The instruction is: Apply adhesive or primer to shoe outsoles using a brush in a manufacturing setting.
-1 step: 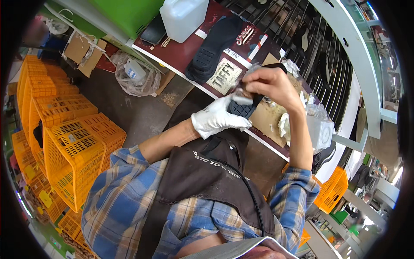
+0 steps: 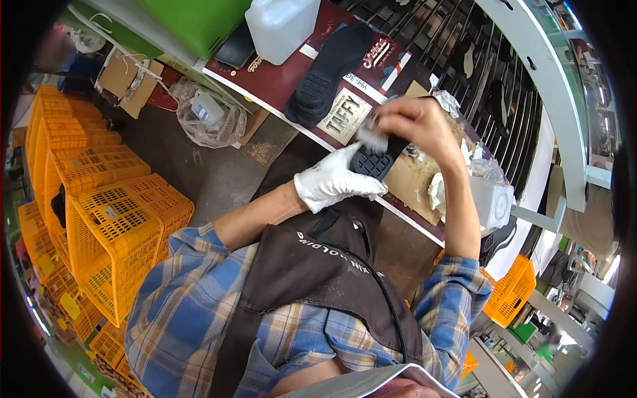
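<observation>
My left hand (image 2: pixel 330 180), in a white glove, grips a black shoe sole (image 2: pixel 371 164) with its thumb along the near edge. The sole's diamond-patterned tread faces up, over the near edge of the workbench. Bare and pinched closed, my right hand (image 2: pixel 421 126) holds a small pale brush-like thing (image 2: pixel 373 140) against or just above the tread. Motion blurs that thing, so its exact kind is unclear. The sole's far end is partly hidden beneath my right hand. Beyond my hands lies a stack of black soles (image 2: pixel 317 93) on the maroon printed board (image 2: pixel 272 89).
A white plastic jug (image 2: pixel 282 30) stands at the back of the bench. Stained cardboard (image 2: pixel 408 184) and crumpled scraps lie right of the sole, near a white box (image 2: pixel 491 202). A metal bar rack (image 2: pixel 494 79) is farther right. Orange crates (image 2: pixel 119 219) fill the left floor.
My right hand has shifted slightly, and the pale thing has swung across the sole, so more of the tread shows. My left hand stays in place on the sole.
</observation>
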`<state>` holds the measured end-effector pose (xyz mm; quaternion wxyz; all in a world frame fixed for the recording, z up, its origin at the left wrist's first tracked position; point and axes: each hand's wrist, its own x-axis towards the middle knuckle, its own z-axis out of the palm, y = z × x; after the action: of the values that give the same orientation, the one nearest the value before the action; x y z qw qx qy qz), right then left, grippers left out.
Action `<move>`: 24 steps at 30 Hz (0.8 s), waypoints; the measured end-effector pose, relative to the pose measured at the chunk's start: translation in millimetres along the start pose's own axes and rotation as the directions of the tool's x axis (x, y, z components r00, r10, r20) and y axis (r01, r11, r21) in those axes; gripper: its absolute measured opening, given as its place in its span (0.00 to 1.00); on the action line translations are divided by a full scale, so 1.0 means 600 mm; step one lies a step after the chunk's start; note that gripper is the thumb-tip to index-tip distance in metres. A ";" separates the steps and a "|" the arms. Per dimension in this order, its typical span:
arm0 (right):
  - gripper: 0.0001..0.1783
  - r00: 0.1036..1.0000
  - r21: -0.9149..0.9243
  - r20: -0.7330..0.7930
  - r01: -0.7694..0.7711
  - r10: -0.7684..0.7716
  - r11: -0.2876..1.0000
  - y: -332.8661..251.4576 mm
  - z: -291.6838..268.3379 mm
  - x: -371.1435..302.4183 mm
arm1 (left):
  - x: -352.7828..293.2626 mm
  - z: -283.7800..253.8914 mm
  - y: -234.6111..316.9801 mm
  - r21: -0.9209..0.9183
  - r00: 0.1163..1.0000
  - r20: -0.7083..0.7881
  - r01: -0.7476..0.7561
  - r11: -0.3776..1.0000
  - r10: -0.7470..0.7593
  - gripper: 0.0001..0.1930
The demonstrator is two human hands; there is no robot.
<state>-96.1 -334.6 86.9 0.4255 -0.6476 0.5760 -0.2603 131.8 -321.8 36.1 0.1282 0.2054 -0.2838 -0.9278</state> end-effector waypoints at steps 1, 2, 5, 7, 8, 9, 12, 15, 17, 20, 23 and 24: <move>0.11 0.979 -0.117 -0.206 -0.022 -0.003 0.993 -0.001 0.002 0.000 | -0.001 0.000 0.000 -0.018 1.000 0.023 0.001 1.000 -0.001 0.32; 0.10 0.933 0.087 -0.329 -0.122 0.144 0.989 -0.003 0.003 -0.002 | -0.001 0.000 0.001 -0.034 0.999 0.044 -0.002 0.999 0.004 0.32; 0.10 0.988 0.212 -0.134 -0.046 0.076 0.976 0.005 0.011 -0.014 | -0.003 0.001 0.001 -0.026 1.000 0.016 -0.018 0.999 0.019 0.31; 0.10 1.000 0.285 0.012 -0.012 0.009 0.958 0.018 0.013 -0.025 | -0.002 0.002 0.002 -0.022 1.000 0.020 -0.006 1.000 0.006 0.31; 0.12 0.979 0.081 -0.180 0.110 -0.094 0.991 0.025 0.013 -0.030 | -0.001 0.003 0.002 -0.029 0.999 0.029 -0.012 1.000 0.013 0.31; 0.13 0.914 -0.034 -0.404 0.025 -0.037 0.999 0.030 0.012 -0.035 | -0.001 0.004 0.002 -0.034 0.999 0.035 -0.010 0.999 0.012 0.31; 0.14 0.829 -0.470 -0.515 -0.061 -0.218 0.881 0.031 0.017 -0.061 | 0.000 0.004 0.004 -0.030 0.999 0.032 -0.025 0.999 0.026 0.30; 0.15 0.862 -0.463 -0.415 0.076 -0.292 0.883 0.005 0.043 -0.111 | 0.003 -0.001 0.008 -0.002 0.999 0.045 -0.009 1.000 0.009 0.30; 0.15 0.930 -0.352 -0.276 0.137 -0.242 0.926 -0.014 0.043 -0.146 | 0.003 -0.004 0.008 -0.002 0.999 0.048 0.018 1.000 -0.017 0.31; 0.11 0.898 -0.088 -0.338 0.270 -0.284 0.959 -0.021 0.031 -0.149 | 0.006 -0.004 -0.001 -0.072 0.991 0.127 -0.036 0.997 0.045 0.32; 0.12 0.851 -0.304 -0.477 0.074 -0.219 0.950 -0.015 0.043 -0.125 | 0.015 -0.005 -0.014 -0.397 0.995 0.094 0.004 0.918 0.037 0.29; 0.13 0.843 -0.402 -0.459 0.085 -0.282 0.912 -0.012 0.053 -0.118 | 0.018 -0.005 -0.018 -0.564 0.999 0.039 0.020 0.825 0.003 0.28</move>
<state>-80.2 -258.5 88.3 0.1031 -0.6767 0.6397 -0.3495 122.3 -318.5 24.1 0.1736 0.1416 0.0014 -0.9746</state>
